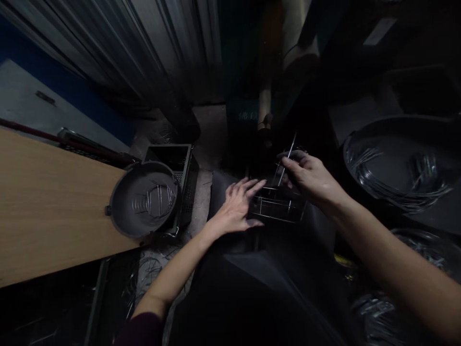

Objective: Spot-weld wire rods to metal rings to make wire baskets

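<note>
In the middle of the head view, a small rectangular frame of thin metal wire (277, 218) lies over my dark-clothed lap. At its left end is my left hand (236, 207), fingers spread and thumb apart; whether it presses on the frame is hard to tell. Above the frame's far right side, my right hand (309, 178) pinches a thin straight metal wire (290, 146), which slants upward with its lower end near the frame. The fingertips on the far side of the right hand are partly lost in the dark.
A round grey basin (124, 211) with bent wire pieces sits left, by a wooden board (54, 206) and a dark plastic crate (186, 166). To the right, a large dark basin (385, 126) holds wire loops. Dark machinery with a pale rod (265, 103) stands ahead.
</note>
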The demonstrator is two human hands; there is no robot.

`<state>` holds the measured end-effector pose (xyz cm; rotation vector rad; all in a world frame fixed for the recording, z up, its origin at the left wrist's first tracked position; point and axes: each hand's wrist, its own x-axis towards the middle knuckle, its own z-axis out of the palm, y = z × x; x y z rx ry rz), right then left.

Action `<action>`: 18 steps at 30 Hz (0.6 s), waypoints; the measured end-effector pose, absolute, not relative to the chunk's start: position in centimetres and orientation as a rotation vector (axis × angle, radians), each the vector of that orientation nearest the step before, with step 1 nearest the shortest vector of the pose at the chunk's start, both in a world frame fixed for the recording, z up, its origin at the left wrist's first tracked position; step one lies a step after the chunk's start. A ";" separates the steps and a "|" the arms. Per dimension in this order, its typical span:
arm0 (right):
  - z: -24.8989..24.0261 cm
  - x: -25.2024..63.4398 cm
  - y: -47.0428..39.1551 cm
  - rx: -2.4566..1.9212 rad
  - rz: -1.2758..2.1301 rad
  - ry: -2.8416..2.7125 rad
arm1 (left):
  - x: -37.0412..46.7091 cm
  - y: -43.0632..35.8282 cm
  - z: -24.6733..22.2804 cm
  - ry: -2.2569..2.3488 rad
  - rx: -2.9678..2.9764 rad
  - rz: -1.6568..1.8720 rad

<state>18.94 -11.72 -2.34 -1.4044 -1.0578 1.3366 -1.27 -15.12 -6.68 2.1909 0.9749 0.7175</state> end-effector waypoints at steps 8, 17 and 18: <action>-1.0 19.6 -7.7 -1.364 1.292 -1.016 | 1.5 -10.1 -9.9 0.890 1.999 1.229; 1.3 19.2 -2.9 -1.388 1.232 -1.039 | 2.0 -4.6 -6.7 0.806 2.122 1.341; 1.3 19.2 -2.6 -1.393 1.227 -1.047 | 2.1 -4.3 -6.7 0.804 2.122 1.336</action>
